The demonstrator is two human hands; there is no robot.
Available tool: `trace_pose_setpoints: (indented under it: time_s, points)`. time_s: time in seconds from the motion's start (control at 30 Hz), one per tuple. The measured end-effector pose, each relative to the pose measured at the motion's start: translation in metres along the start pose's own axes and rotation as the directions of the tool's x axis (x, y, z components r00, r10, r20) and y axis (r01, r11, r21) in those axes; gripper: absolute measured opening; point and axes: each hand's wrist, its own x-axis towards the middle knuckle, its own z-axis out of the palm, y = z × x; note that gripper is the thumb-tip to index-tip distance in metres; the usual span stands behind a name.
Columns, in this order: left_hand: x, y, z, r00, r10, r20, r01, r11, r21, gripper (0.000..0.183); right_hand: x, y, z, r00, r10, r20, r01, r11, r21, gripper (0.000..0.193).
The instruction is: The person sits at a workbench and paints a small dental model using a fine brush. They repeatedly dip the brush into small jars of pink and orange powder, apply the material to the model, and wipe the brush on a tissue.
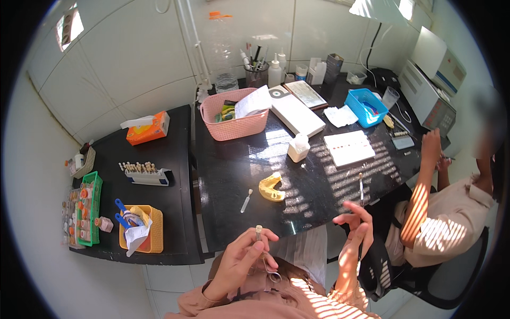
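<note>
In front of my body, my left hand [245, 260] is closed round a slim metal tool with a ring handle [274, 277], which looks like a locking clamp. A small tooth-coloured piece [258, 228] sits at its upper end. My right hand [353, 237] is raised at the table's front edge, fingers apart, with nothing visible in it. Beyond my hands, a yellow dental cast [272, 187], shaped like an arch, lies on the black table [228, 212]. Left of it lies a shade tab [246, 201]; another thin tab [361, 187] lies near my right fingers.
A white square bottle [298, 148], a white pad [349, 148], a pink basket [234, 127] and a blue basket [366, 108] stand farther back. On the left table are a shade guide [146, 178] and yellow basket [155, 234]. A co-worker [443, 212] sits at right.
</note>
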Motion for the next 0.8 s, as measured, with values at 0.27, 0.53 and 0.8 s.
trace_pose_setpoints:
  time_s: [0.27,0.53,0.8]
  points:
    - [-0.017,0.011,-0.028,0.996,0.050,-0.078,-0.055,0.997,-0.055,0.022,-0.003,-0.014,0.043,0.966,-0.155,0.206,0.173,0.982,-0.075,0.010]
    - [-0.057,0.018,-0.066,0.951,0.150,-0.269,-0.165,0.986,-0.033,0.020,-0.028,-0.047,0.099,0.851,-0.150,0.503,0.170,0.985,0.006,0.019]
    - [-0.085,-0.013,-0.068,0.797,0.505,-0.331,-0.540,0.842,-0.017,0.023,-0.060,-0.069,0.142,0.590,-0.085,0.803,-0.005,0.994,0.109,0.028]
